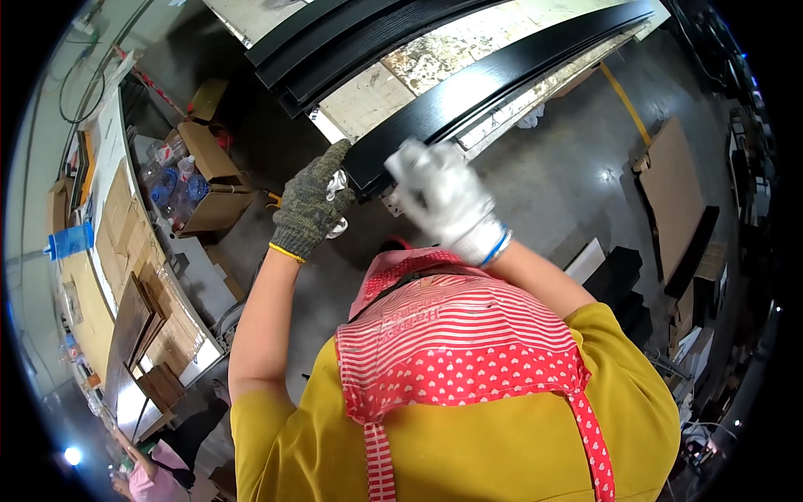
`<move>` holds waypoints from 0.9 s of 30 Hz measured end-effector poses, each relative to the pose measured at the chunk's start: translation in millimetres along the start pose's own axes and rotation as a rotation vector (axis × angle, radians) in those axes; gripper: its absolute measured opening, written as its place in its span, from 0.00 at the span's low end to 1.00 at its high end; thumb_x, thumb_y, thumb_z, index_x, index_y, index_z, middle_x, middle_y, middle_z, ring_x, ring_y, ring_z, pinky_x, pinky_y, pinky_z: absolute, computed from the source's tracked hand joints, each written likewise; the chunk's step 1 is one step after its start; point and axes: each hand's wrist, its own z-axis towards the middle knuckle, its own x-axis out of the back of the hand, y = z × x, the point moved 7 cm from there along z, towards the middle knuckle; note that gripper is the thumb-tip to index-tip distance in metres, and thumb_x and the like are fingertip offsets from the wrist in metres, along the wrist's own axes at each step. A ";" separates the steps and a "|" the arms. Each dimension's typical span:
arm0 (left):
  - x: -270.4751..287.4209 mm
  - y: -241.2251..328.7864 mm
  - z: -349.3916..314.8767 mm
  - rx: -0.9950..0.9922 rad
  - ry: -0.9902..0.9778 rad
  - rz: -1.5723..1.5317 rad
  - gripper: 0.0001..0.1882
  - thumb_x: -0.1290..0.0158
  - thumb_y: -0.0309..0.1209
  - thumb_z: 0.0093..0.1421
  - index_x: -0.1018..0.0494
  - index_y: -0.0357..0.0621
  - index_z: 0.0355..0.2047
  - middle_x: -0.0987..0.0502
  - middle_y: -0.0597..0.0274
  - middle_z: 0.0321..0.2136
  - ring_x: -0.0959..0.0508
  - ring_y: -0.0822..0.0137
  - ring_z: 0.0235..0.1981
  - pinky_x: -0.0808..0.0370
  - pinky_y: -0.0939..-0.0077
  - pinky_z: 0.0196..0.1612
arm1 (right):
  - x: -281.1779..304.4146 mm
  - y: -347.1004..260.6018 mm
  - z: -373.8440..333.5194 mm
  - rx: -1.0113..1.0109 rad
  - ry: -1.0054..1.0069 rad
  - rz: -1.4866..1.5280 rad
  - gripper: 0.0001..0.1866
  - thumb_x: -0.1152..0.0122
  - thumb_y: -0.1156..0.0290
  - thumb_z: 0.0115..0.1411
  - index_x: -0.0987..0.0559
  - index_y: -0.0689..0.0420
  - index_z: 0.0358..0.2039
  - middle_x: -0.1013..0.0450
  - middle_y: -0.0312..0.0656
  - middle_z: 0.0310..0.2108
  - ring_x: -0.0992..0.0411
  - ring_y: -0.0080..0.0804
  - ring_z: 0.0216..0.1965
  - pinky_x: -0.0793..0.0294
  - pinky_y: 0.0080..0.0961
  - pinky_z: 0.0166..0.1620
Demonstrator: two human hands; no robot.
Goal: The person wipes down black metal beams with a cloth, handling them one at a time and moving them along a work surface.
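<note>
A long black board (468, 88) with a grooved edge lies across the workbench, its near end sticking out toward me. My left hand (311, 201), in a dark grey-green knit glove with a yellow cuff, is closed at the left corner of that end. Crumpled white cloth (336, 186) pokes out between its fingers. Over the right edge of the same end is my right hand (443, 197), in a white glove with a blue-trimmed cuff. Motion blurs its fingers, so their grip cannot be made out.
More black boards (335, 42) are stacked farther back on the stained workbench (360, 105). On the left stand a cardboard box (219, 180) of plastic bottles and a table (109, 243) with wood panels. Brown panels (673, 197) lean at right. Another person (159, 473) is at lower left.
</note>
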 end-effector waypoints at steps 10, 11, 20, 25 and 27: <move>-1.4 4.2 1.2 0.010 -0.052 0.208 0.38 0.39 0.29 0.49 0.36 0.54 0.63 0.24 0.53 0.42 0.23 0.50 0.43 0.25 0.58 0.47 | -16.6 -28.8 2.2 0.163 -0.076 0.049 0.22 0.36 0.70 0.55 0.28 0.57 0.50 0.33 0.46 0.28 0.28 0.46 0.27 0.26 0.40 0.28; -0.6 5.0 1.9 0.017 -0.049 0.267 0.39 0.38 0.27 0.47 0.35 0.53 0.62 0.24 0.52 0.41 0.23 0.48 0.42 0.25 0.58 0.46 | -15.1 -31.8 -5.4 0.199 -0.066 0.071 0.22 0.36 0.70 0.55 0.28 0.57 0.50 0.33 0.46 0.27 0.28 0.46 0.26 0.26 0.40 0.27; 0.1 8.0 0.9 0.020 -0.055 0.283 0.39 0.38 0.31 0.50 0.37 0.56 0.64 0.24 0.53 0.42 0.23 0.49 0.43 0.26 0.57 0.47 | -6.1 -25.5 4.3 0.210 -0.128 -0.029 0.19 0.37 0.71 0.55 0.26 0.55 0.48 0.31 0.44 0.28 0.26 0.44 0.29 0.25 0.39 0.28; -1.5 6.8 -1.8 0.003 -0.027 0.310 0.39 0.38 0.29 0.48 0.36 0.55 0.63 0.23 0.53 0.42 0.23 0.49 0.42 0.25 0.57 0.47 | 4.7 -17.5 -0.8 0.172 -0.156 -0.050 0.11 0.43 0.69 0.59 0.22 0.54 0.42 0.31 0.43 0.22 0.26 0.43 0.25 0.24 0.38 0.27; -7.4 2.4 -1.2 0.034 -0.075 0.328 0.39 0.39 0.34 0.52 0.38 0.57 0.65 0.24 0.54 0.42 0.23 0.51 0.41 0.25 0.56 0.45 | -1.8 -32.9 10.2 0.272 -0.180 -0.026 0.11 0.44 0.68 0.61 0.22 0.54 0.43 0.30 0.44 0.24 0.26 0.42 0.28 0.24 0.37 0.29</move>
